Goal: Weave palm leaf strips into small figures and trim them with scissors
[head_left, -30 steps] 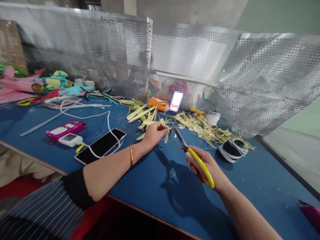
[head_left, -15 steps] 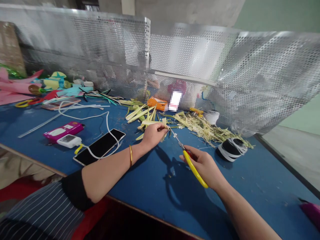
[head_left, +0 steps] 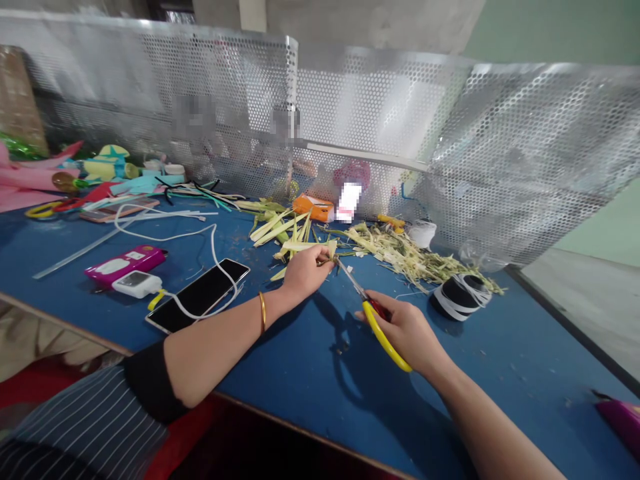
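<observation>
My left hand (head_left: 306,272) is closed in a pinch on a pale, dry leaf strip (head_left: 329,249) above the blue table (head_left: 285,373). Yellow-handled scissors (head_left: 384,337) are in my right hand (head_left: 407,330), fingers wrapped round the grip. Their blades point up and left, with the tips at the end of the strip beside my left fingertips. Whether the blades have closed on the strip is too small to tell. Behind my left hand lie more pale green leaf strips (head_left: 273,228).
A heap of leaf scraps (head_left: 400,253) lies behind my right hand, near a black-and-white spool (head_left: 461,297). To the left are a phone (head_left: 200,297) under a white cable, and a purple device (head_left: 127,265). Perforated sheeting (head_left: 360,100) stands along the back.
The scissors and my right hand have shifted slightly left. The strip in my left fingers sits at a slightly different angle. The whole view has moved a little.
</observation>
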A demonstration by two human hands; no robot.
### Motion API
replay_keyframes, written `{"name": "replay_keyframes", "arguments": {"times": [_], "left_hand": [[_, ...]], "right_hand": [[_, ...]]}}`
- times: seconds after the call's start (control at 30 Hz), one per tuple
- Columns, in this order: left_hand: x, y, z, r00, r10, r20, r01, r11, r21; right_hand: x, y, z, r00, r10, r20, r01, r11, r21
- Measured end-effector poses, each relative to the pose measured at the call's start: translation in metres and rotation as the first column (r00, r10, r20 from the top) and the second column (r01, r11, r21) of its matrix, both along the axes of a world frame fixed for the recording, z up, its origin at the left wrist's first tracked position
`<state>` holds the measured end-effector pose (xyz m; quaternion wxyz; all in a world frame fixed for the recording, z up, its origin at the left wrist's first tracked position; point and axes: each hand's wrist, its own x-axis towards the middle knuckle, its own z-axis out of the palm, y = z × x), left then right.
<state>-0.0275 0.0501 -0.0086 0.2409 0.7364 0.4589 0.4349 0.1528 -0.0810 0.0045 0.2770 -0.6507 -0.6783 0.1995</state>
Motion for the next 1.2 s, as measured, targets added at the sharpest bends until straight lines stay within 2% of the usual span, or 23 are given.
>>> {"name": "replay_keyframes", "arguments": {"times": [0.13, 0.27, 0.33, 0.4, 0.47, 0.53, 0.77, 0.97, 1.07, 1.13, 1.2], "left_hand": [[0.0, 0.002, -0.002, 0.996, -0.036, 0.079, 0.041, 0.997, -0.065], [0.002, -0.001, 0.002, 0.959, -0.053, 0.277, 0.113, 0.972, -0.205], [0.002, -0.003, 0.005, 0.913, -0.032, 0.406, 0.187, 0.918, -0.349], [0.002, -0.004, 0.009, 0.857, 0.001, 0.516, 0.287, 0.829, -0.479], [0.0, -0.005, 0.012, 0.807, 0.038, 0.589, 0.364, 0.754, -0.548], [-0.002, -0.005, 0.015, 0.77, 0.073, 0.634, 0.399, 0.721, -0.567], [0.0, -0.005, 0.018, 0.657, 0.199, 0.727, 0.421, 0.703, -0.573], [0.004, -0.006, 0.015, 0.631, 0.184, 0.754, 0.441, 0.714, -0.543], [0.006, -0.006, 0.013, 0.58, 0.13, 0.804, 0.472, 0.75, -0.462], [0.006, -0.006, 0.012, 0.55, 0.123, 0.826, 0.456, 0.785, -0.42], [0.006, -0.005, 0.011, 0.549, 0.143, 0.823, 0.422, 0.803, -0.421]], "right_hand": [[-0.002, -0.001, 0.0, 0.994, 0.036, -0.105, -0.037, 0.999, -0.001], [0.0, 0.003, -0.005, 0.967, -0.042, -0.251, 0.046, 0.999, 0.01], [0.0, 0.004, -0.007, 0.924, -0.076, -0.375, 0.077, 0.997, -0.011], [-0.001, 0.003, -0.004, 0.871, -0.062, -0.488, 0.046, 0.998, -0.044], [-0.003, 0.001, 0.0, 0.83, -0.036, -0.557, 0.002, 0.998, -0.061], [-0.006, -0.002, 0.005, 0.808, -0.026, -0.589, -0.014, 0.998, -0.062], [-0.009, -0.003, 0.003, 0.81, -0.068, -0.583, 0.027, 0.996, -0.08], [-0.013, -0.01, 0.005, 0.66, 0.021, -0.751, -0.144, 0.985, -0.098], [-0.015, -0.013, 0.004, 0.665, 0.032, -0.746, -0.18, 0.976, -0.118], [-0.016, -0.013, 0.003, 0.691, 0.043, -0.722, -0.197, 0.972, -0.131], [-0.017, -0.012, 0.002, 0.702, 0.043, -0.71, -0.207, 0.968, -0.145]]}}
